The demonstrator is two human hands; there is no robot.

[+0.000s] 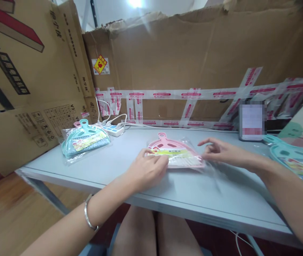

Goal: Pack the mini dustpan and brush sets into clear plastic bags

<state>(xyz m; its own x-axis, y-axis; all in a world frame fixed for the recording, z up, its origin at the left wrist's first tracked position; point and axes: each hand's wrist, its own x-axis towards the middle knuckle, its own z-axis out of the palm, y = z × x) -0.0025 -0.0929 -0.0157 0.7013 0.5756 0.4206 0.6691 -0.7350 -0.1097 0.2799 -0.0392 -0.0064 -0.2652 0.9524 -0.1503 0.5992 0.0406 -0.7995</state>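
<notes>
A pink dustpan and brush set [179, 149] in a clear plastic bag lies on the table before me, its looped handle pointing away. A printed label with a yellow-green band runs across it. My left hand [148, 167] is closed over the bag's left front corner, fingers curled onto it. At the right corner of the set is my right hand [217, 152], its index finger stretched out and apart from the thumb, which is close to the bag's edge. Whether the thumb presses the film is hard to tell. Loose clear film trails below this hand, blurred.
Bagged mint-green dustpan sets lie at the left [85, 137] and right [298, 160]. A power strip [115, 130] with white cables sits by the back. A phone [252, 121] stands upright against the large taped cardboard box [180, 57]. Another carton [34, 81] borders the table [130, 138] on the left.
</notes>
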